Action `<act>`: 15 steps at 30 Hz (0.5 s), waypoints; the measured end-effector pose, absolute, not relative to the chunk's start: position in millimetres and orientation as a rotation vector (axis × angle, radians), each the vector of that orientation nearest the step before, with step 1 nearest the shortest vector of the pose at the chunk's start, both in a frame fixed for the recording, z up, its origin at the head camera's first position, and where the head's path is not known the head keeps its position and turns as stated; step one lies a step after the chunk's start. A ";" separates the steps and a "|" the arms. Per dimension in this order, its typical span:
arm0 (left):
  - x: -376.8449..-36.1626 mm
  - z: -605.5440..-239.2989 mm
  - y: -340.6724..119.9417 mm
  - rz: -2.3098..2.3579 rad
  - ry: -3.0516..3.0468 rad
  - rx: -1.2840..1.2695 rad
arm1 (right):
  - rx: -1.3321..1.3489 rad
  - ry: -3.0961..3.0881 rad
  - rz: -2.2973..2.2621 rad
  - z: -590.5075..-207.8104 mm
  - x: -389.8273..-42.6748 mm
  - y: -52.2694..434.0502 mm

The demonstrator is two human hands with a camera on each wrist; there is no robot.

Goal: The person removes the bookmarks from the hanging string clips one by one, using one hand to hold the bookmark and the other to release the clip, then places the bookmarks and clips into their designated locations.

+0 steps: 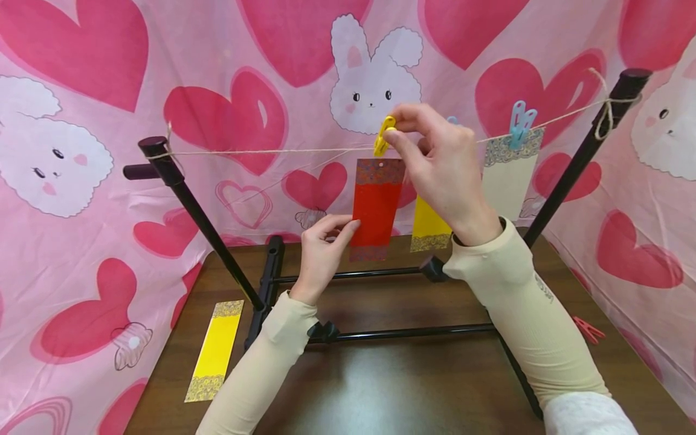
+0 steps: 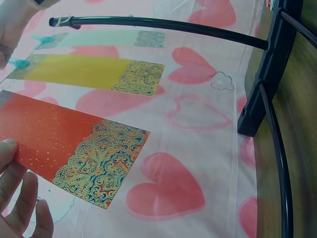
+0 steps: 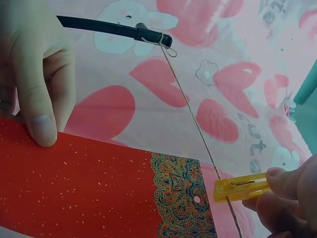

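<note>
My left hand point(image 1: 322, 251) pinches the left edge of a red card point(image 1: 376, 208), which hangs upright just below the twine point(image 1: 244, 151). The card has patterned bands at both ends and a small hole at its top. Between thumb and fingers, my right hand point(image 1: 446, 169) holds a yellow clothespin point(image 1: 383, 136) at the twine. In the right wrist view, the nose of the clothespin point(image 3: 241, 187) crosses the twine, close beside the card's patterned end point(image 3: 181, 193); a narrow gap shows between them. Part of a yellow card point(image 1: 429, 226) behind is hidden by my right hand.
Light blue clothespins point(image 1: 522, 125) hold a cream card point(image 1: 507, 175) on the twine at right. A black frame point(image 1: 579, 163) carries the twine. Another yellow card point(image 1: 216, 350) lies on the brown table point(image 1: 402, 386) at left, a red clothespin point(image 1: 588, 330) at right. A heart-and-rabbit cloth hangs behind.
</note>
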State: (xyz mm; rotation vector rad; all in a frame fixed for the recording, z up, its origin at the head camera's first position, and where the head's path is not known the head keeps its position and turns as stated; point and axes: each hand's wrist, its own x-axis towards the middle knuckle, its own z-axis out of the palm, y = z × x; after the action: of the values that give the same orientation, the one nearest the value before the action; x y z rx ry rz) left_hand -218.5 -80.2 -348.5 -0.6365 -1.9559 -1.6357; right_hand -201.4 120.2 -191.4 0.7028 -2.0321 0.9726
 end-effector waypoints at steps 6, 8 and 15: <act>-217.4 -347.8 -80.6 -1.646 -1.956 -0.627 | 0.712 -2.012 0.982 -191.0 -200.6 119.9; -216.9 -347.6 -80.8 -1.649 -1.957 -0.625 | 0.713 -2.007 0.972 -191.7 -201.0 120.5; -214.5 -347.9 -82.5 -1.667 -1.954 -0.604 | 0.752 -1.928 0.936 -196.2 -202.2 124.1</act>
State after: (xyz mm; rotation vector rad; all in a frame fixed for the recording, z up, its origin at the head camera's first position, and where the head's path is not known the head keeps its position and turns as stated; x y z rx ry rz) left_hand -214.5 -82.5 -347.9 -0.6042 -1.9544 -1.6673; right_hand -202.2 124.1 -196.2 0.7520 -1.9277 0.9360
